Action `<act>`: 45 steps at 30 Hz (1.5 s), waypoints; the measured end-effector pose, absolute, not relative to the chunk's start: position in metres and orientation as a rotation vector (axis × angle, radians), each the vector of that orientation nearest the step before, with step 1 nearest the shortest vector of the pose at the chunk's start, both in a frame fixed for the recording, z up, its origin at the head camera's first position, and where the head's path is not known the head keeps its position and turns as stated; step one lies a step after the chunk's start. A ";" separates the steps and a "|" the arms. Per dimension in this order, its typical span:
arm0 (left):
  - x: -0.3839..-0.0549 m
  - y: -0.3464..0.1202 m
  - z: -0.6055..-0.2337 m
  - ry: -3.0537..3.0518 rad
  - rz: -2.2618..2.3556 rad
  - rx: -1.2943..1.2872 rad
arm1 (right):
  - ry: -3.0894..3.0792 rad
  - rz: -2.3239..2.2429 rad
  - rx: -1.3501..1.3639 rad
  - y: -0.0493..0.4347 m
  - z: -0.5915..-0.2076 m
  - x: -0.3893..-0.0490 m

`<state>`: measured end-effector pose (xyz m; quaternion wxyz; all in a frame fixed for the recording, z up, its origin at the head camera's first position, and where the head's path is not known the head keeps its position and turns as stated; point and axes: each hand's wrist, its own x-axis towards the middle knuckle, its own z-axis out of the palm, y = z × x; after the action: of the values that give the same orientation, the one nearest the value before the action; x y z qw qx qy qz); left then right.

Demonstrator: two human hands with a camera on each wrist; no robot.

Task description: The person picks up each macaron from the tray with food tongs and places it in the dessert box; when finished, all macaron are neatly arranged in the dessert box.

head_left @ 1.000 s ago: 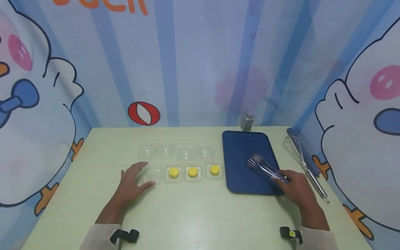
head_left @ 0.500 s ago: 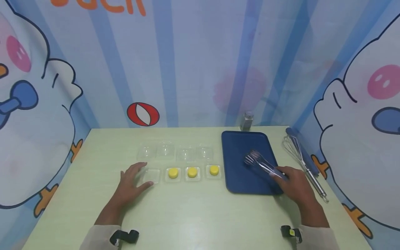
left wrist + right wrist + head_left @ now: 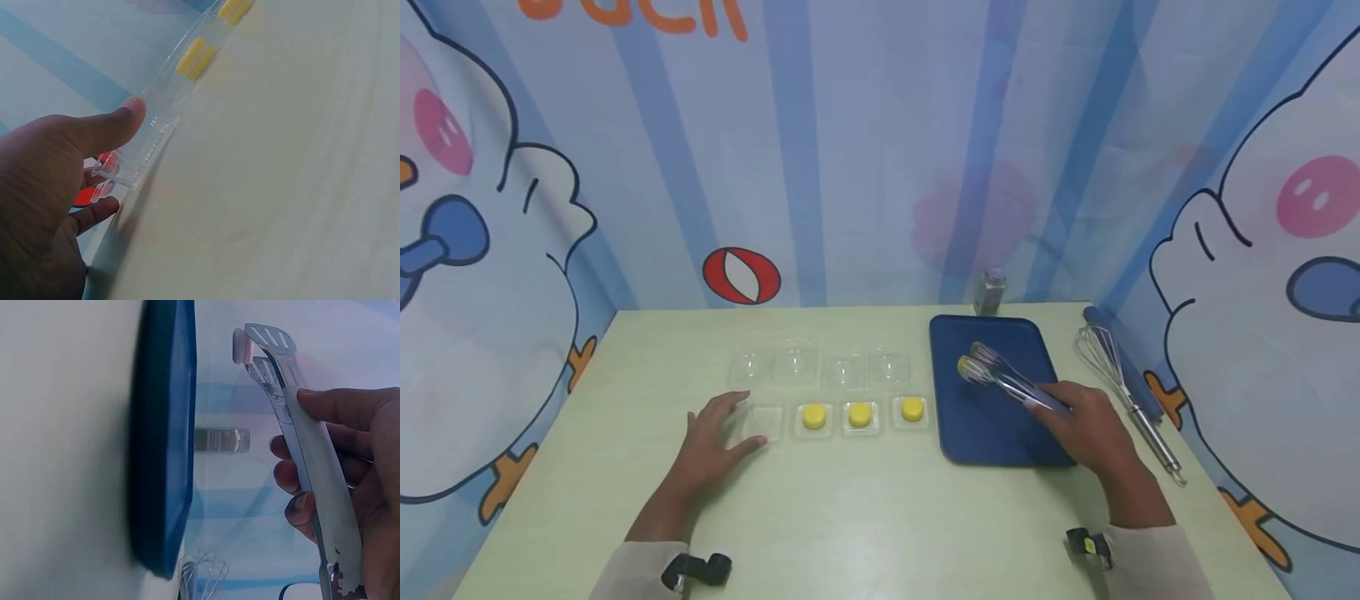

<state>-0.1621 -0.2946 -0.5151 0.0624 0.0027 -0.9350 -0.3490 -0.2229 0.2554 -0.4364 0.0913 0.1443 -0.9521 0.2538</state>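
Note:
My right hand grips metal tongs over the blue tray. A small round macaron sits between the slotted tips of the tongs, lifted off the tray in the right wrist view. In the head view only a yellow bit of it shows at the tips. My left hand rests on the table with thumb and fingers spread around an empty clear plastic box base. To its right, three yellow macarons each sit in a clear base of their own.
Several clear plastic lids stand in a row behind the bases. A whisk lies right of the tray, beside a dark blue rod-like object. At the back edge stands a small bottle, near the printed curtain wall.
My right hand has moved left and a little back, carrying the tongs across the tray and lifting them. The left hand keeps its place by the empty base.

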 end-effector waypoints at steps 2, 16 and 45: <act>-0.162 -0.294 -0.514 -2.826 -1.059 0.016 | -2.814 0.762 0.471 0.249 -0.433 -0.225; -0.161 -0.290 -0.509 -2.853 -1.069 0.076 | -2.759 0.855 0.683 0.202 -0.419 -0.234; -0.163 -0.291 -0.511 -2.859 -1.097 0.117 | -2.715 0.858 0.968 0.098 -0.434 -0.239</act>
<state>-0.1626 -0.2906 -0.5113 0.0384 0.0380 -0.9323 -0.3577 -0.2390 0.0980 -0.4339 0.0669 0.3210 -0.9008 0.2847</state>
